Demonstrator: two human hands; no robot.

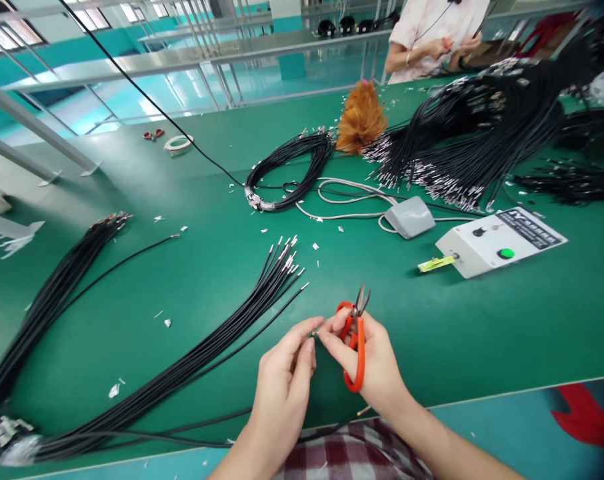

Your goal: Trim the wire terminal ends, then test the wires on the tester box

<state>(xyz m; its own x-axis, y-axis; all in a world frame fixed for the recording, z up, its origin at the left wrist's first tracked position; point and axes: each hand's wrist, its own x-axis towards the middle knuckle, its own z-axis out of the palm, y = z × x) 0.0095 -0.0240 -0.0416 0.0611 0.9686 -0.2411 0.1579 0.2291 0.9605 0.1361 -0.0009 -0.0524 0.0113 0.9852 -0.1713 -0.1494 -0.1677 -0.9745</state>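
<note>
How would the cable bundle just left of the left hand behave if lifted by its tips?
The bundle would probably flex springily, since it curves smoothly without sharp kinks. It might splay, as its tips fan apart.

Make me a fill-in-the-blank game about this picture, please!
1. The scissors in the right hand are not closed but ____.
2. The cable bundle beside the left hand is coloured ____.
3. The round button on the white box is coloured ____.
4. In the picture, the cable ring lies to the ____ of the fluffy thing.

Missing words: open; black; green; left.
</note>
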